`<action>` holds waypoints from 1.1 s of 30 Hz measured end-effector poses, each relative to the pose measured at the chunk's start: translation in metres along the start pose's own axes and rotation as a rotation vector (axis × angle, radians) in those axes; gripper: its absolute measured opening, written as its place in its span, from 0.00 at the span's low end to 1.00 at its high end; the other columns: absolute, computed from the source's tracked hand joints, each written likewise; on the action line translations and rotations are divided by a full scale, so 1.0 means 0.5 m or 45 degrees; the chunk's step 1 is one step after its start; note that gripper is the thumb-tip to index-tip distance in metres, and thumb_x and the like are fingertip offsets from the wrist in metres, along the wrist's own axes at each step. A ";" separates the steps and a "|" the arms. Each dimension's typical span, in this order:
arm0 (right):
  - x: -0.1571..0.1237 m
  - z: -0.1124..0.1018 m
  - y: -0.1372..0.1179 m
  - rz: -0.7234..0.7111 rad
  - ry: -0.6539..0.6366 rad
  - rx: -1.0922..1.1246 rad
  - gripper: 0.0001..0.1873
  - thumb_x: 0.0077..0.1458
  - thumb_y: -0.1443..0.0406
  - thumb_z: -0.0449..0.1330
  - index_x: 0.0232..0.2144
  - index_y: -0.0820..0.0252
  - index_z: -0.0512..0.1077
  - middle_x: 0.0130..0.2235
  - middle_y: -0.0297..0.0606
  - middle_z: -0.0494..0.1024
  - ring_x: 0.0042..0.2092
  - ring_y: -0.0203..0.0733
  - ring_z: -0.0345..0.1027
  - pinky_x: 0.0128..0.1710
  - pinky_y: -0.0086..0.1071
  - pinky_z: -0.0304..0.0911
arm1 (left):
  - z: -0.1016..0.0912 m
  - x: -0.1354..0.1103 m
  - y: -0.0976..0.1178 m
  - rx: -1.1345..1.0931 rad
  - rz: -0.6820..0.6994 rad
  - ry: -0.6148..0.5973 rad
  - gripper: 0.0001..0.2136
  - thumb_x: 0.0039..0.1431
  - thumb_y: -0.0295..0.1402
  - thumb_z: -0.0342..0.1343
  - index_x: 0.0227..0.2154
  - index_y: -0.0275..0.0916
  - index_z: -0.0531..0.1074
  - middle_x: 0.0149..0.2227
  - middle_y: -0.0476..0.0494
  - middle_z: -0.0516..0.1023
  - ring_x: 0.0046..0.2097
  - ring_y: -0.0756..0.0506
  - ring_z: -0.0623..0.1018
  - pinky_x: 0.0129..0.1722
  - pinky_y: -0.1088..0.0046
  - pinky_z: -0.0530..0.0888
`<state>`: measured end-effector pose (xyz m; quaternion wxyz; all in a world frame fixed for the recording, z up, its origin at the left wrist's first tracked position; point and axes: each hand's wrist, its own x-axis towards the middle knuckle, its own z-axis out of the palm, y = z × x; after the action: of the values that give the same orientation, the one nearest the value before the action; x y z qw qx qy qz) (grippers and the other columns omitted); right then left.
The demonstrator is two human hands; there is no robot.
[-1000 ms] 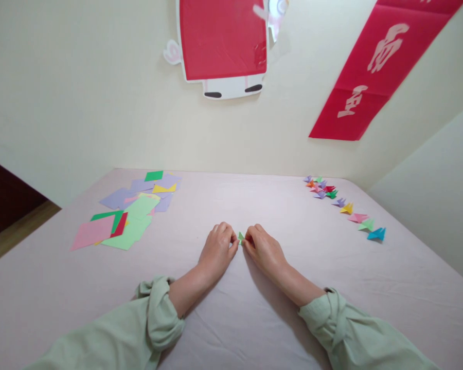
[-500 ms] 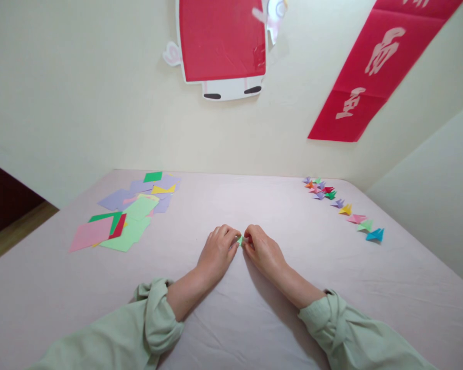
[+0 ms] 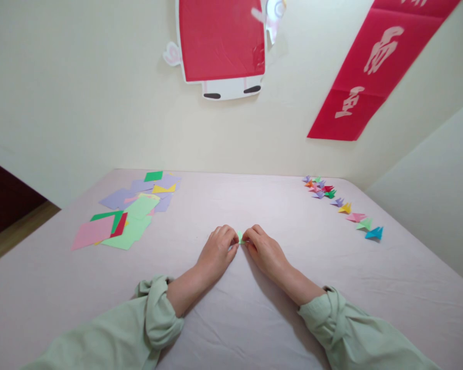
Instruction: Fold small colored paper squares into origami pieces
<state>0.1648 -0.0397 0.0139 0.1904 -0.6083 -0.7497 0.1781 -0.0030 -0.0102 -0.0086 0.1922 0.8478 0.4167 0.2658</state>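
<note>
A small folded piece of light green paper (image 3: 241,237) shows between my fingertips at the middle of the table. My left hand (image 3: 218,250) pinches its left side with thumb and fingers. From the other side my right hand (image 3: 265,250) grips the right edge in the same way. Most of the paper is covered by my fingers, so its exact folded shape cannot be made out. Both wrists rest low over the pale tablecloth (image 3: 216,318).
Loose sheets of coloured paper (image 3: 94,231) lie overlapping at the left. A row of small folded paper figures (image 3: 374,234) runs along the right side. Behind the table stands a wall with a red cartoon cutout (image 3: 221,41) and a red banner (image 3: 364,77).
The fingers of my right hand have shifted slightly on the green paper, and a little more of its upper part shows. My left hand stays almost in place.
</note>
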 end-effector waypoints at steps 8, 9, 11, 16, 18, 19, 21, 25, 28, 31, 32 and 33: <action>0.002 0.007 0.002 -0.012 0.001 -0.053 0.12 0.58 0.76 0.50 0.36 0.57 0.69 0.38 0.33 0.70 0.36 0.34 0.66 0.34 0.26 0.55 | -0.007 -0.001 0.006 -0.031 0.005 -0.022 0.05 0.57 0.23 0.51 0.32 0.40 0.65 0.35 0.46 0.70 0.41 0.44 0.69 0.42 0.66 0.67; 0.002 0.009 0.003 -0.018 0.006 -0.055 0.11 0.59 0.76 0.50 0.36 0.57 0.69 0.38 0.33 0.70 0.36 0.34 0.66 0.34 0.26 0.55 | -0.006 -0.001 0.006 -0.037 0.002 -0.020 0.05 0.57 0.23 0.50 0.33 0.40 0.65 0.36 0.46 0.71 0.41 0.44 0.69 0.42 0.66 0.68; 0.001 0.010 0.004 -0.027 0.020 -0.058 0.11 0.59 0.75 0.51 0.36 0.57 0.69 0.37 0.33 0.70 0.35 0.34 0.66 0.34 0.26 0.55 | -0.005 0.000 0.005 -0.047 -0.002 -0.015 0.06 0.57 0.23 0.50 0.34 0.40 0.65 0.36 0.46 0.71 0.41 0.44 0.69 0.43 0.66 0.68; -0.002 0.008 -0.002 -0.031 0.018 -0.077 0.10 0.61 0.73 0.50 0.38 0.56 0.69 0.38 0.34 0.71 0.35 0.35 0.66 0.32 0.27 0.54 | -0.001 0.004 -0.002 -0.044 -0.019 0.000 0.07 0.57 0.22 0.50 0.35 0.41 0.65 0.37 0.46 0.72 0.42 0.44 0.70 0.43 0.66 0.68; -0.002 0.007 -0.005 -0.039 0.008 -0.093 0.11 0.61 0.72 0.50 0.40 0.55 0.69 0.39 0.34 0.71 0.35 0.35 0.67 0.31 0.27 0.54 | -0.001 0.004 -0.004 -0.021 -0.034 0.021 0.06 0.57 0.23 0.51 0.35 0.41 0.66 0.37 0.47 0.71 0.41 0.44 0.70 0.43 0.66 0.68; -0.002 0.008 -0.005 -0.046 0.006 -0.097 0.11 0.61 0.72 0.50 0.41 0.55 0.69 0.39 0.34 0.71 0.35 0.35 0.67 0.31 0.27 0.54 | -0.002 0.003 -0.005 -0.003 -0.048 0.037 0.06 0.57 0.24 0.52 0.35 0.41 0.66 0.37 0.47 0.71 0.41 0.44 0.70 0.43 0.66 0.68; -0.002 0.009 -0.005 -0.059 0.006 -0.099 0.12 0.61 0.72 0.50 0.42 0.54 0.69 0.39 0.34 0.71 0.35 0.35 0.67 0.31 0.27 0.54 | -0.002 0.001 -0.007 0.035 -0.077 0.066 0.05 0.58 0.25 0.53 0.35 0.41 0.66 0.37 0.47 0.71 0.41 0.44 0.70 0.43 0.66 0.68; 0.001 0.011 -0.004 -0.052 0.001 -0.090 0.13 0.61 0.72 0.50 0.42 0.54 0.70 0.40 0.34 0.72 0.36 0.35 0.68 0.32 0.26 0.55 | -0.003 -0.003 -0.008 0.068 -0.101 0.084 0.04 0.57 0.26 0.55 0.33 0.41 0.68 0.37 0.47 0.70 0.42 0.44 0.70 0.43 0.65 0.68; 0.002 0.010 -0.005 -0.034 -0.007 -0.063 0.14 0.59 0.74 0.50 0.42 0.54 0.70 0.43 0.34 0.71 0.37 0.35 0.69 0.33 0.26 0.55 | -0.004 -0.003 -0.006 0.063 -0.105 0.082 0.04 0.57 0.26 0.55 0.33 0.41 0.67 0.37 0.47 0.71 0.42 0.44 0.70 0.42 0.66 0.68; 0.003 0.009 -0.004 -0.039 -0.015 -0.031 0.15 0.58 0.75 0.51 0.42 0.54 0.70 0.44 0.34 0.71 0.38 0.35 0.69 0.34 0.26 0.56 | -0.004 -0.002 -0.005 0.063 -0.110 0.075 0.04 0.57 0.26 0.55 0.33 0.40 0.67 0.36 0.47 0.71 0.42 0.44 0.70 0.42 0.66 0.68; 0.003 0.009 -0.004 -0.044 -0.013 -0.022 0.15 0.58 0.75 0.51 0.41 0.54 0.70 0.44 0.34 0.71 0.38 0.35 0.69 0.34 0.26 0.56 | -0.004 -0.002 -0.005 0.066 -0.114 0.077 0.04 0.57 0.26 0.55 0.33 0.41 0.67 0.37 0.47 0.71 0.42 0.44 0.70 0.42 0.65 0.68; 0.004 0.009 -0.004 -0.045 -0.012 -0.016 0.14 0.58 0.75 0.51 0.41 0.54 0.70 0.43 0.34 0.71 0.38 0.35 0.69 0.34 0.26 0.56 | -0.003 -0.002 -0.005 0.071 -0.121 0.081 0.04 0.57 0.26 0.55 0.33 0.41 0.67 0.37 0.47 0.71 0.42 0.44 0.70 0.42 0.65 0.68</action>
<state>0.1605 -0.0383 0.0110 0.1863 -0.5951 -0.7624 0.1730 -0.0061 -0.0095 -0.0090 0.1676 0.8232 0.4697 0.2714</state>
